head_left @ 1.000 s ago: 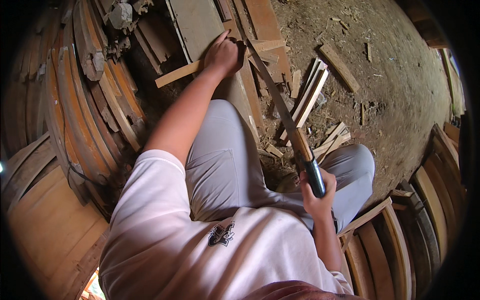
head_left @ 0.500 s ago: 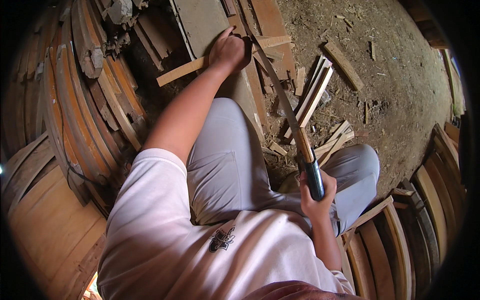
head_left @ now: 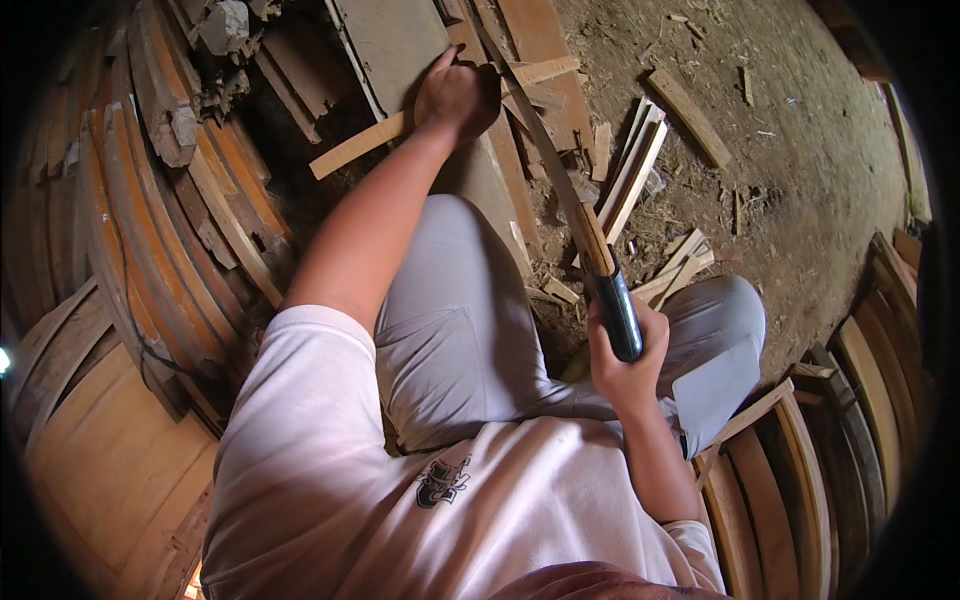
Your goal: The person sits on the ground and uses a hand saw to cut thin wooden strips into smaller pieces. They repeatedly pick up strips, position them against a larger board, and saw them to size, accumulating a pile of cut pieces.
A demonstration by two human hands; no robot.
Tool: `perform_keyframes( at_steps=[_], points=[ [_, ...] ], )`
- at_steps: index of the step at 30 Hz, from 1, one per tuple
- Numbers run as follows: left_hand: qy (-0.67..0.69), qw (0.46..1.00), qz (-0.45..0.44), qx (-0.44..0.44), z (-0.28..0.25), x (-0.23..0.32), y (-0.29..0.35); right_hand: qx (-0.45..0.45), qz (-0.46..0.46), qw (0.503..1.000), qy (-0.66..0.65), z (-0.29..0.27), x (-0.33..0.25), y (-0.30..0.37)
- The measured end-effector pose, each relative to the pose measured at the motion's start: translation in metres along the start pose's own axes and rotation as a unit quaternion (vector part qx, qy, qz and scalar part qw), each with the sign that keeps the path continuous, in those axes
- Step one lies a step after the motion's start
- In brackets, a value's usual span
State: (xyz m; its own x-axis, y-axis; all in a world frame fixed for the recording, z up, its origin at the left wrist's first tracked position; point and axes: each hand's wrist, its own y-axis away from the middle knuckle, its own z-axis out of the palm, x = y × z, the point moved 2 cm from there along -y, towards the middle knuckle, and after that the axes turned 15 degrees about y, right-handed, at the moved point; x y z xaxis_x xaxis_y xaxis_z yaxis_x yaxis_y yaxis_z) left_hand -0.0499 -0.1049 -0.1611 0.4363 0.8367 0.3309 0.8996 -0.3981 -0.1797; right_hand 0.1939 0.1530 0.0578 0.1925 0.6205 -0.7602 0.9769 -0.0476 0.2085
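My right hand (head_left: 636, 364) is wrapped round the dark, glossy handle of a handsaw (head_left: 562, 178), with a wooden piece between handle and blade. The long, thin blade runs away from me, its far part just right of my left hand (head_left: 457, 102). That hand is closed over a narrow, pale wooden strip (head_left: 360, 146), its thumb side towards the far end. The strip lies crosswise over a long board (head_left: 393, 52), sticking out on both sides of the hand. Where the blade meets the strip is partly hidden by my fingers.
Loose pale sticks (head_left: 640, 165) and offcuts (head_left: 690, 262) lie on the dirt floor to the right, with a short plank (head_left: 690, 118) farther off. Stacked curved boards (head_left: 150, 230) fill the left side. More timber pieces (head_left: 800, 480) stand at the lower right.
My right hand and the saw have moved forward, away from my body, along the blade's line. My left hand stays on the strip in about the same place.
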Motion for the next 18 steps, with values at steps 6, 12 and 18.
perform_keyframes(
  at_steps=[6,12,18],
  points=[
    [-0.037,0.999,-0.025,-0.026,-0.025,0.021,-0.001,-0.002,0.031,0.999,0.022,-0.019,0.001,0.017],
    [0.015,0.998,-0.009,0.052,-0.039,0.029,-0.003,-0.03,0.062,0.998,0.01,-0.052,0.0,0.048],
    [0.019,0.999,-0.021,-0.018,-0.049,0.046,-0.008,-0.006,0.061,0.997,-0.047,-0.004,0.012,-0.014]
  ],
)
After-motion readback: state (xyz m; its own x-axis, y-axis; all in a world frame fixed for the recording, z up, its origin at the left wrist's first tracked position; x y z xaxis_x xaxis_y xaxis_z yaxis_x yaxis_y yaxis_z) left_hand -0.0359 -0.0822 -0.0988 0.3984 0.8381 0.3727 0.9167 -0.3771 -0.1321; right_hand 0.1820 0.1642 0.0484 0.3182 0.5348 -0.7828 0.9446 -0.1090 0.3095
